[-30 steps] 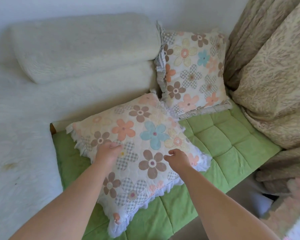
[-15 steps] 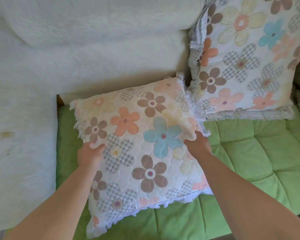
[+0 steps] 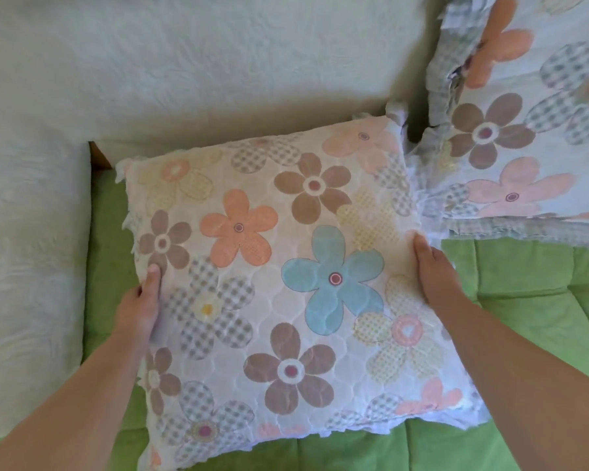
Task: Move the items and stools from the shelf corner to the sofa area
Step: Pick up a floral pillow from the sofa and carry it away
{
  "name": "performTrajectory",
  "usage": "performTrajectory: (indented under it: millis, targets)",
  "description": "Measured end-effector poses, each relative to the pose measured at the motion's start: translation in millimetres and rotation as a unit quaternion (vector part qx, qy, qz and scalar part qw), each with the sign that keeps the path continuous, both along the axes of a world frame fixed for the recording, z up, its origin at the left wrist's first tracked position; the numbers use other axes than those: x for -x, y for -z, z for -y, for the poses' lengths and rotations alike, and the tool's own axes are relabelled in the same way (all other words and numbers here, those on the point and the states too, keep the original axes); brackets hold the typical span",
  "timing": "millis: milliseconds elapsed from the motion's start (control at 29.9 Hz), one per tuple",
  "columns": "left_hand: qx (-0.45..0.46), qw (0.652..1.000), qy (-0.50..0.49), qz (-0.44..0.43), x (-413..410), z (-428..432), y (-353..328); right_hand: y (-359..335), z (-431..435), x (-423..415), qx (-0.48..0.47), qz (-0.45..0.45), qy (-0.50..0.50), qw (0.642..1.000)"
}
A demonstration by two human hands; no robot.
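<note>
The cushion [image 3: 286, 277] lies flat on the green sofa seat [image 3: 524, 300], soft and light by my guess, best taken by its side edges: left grip [image 3: 140, 307] pinches one, thumb on top, right grip [image 3: 432, 270] seemingly presses flat-fingered against the other.

Domestic living area, sofa corner. Evidence noted:
- A green quilted seat pad [image 3: 524, 300] at 4 o'clock.
- A white textured throw [image 3: 218, 62] draped over the backrest at 12 o'clock and over the arm at 9 o'clock.
- A sliver of wooden frame [image 3: 99, 154] exposed at 10 o'clock.
- A frilled floral cushion [image 3: 286, 266] lying flat at centre.
- A matching second cushion [image 3: 524, 130] propped upright at 2 o'clock.
</note>
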State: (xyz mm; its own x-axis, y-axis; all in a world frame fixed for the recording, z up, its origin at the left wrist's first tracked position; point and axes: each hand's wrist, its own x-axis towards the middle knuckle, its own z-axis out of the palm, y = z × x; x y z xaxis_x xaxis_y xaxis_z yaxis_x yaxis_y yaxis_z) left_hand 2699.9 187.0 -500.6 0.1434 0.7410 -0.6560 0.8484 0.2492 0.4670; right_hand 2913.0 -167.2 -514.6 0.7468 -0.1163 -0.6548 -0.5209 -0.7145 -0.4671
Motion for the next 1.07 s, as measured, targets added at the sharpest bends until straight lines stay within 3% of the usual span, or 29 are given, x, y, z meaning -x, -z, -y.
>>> performTrajectory:
  millis: [167,301,502,736,836,1070]
  targets:
    - [0.126,0.988,-0.021,0.083,5,-17,19,21,13,-18,-0.217,-0.109,0.055,0.969]
    - [0.228,0.958,-0.034,0.171,2,-13,25,34,24,-23,-0.297,-0.155,0.050,0.941]
    - [0.242,0.945,-0.056,0.211,0,-15,8,20,20,-19,-0.314,-0.156,0.075,0.934]
    - [0.243,0.939,-0.015,0.241,3,-23,-39,-32,25,5,-0.283,-0.133,0.106,0.944]
    - [0.225,0.945,-0.006,0.235,0,-27,-64,-62,33,22,-0.249,-0.108,0.146,0.951]
    - [0.240,0.921,0.080,0.296,-28,-24,-141,-143,55,76,-0.249,-0.021,0.228,0.941]
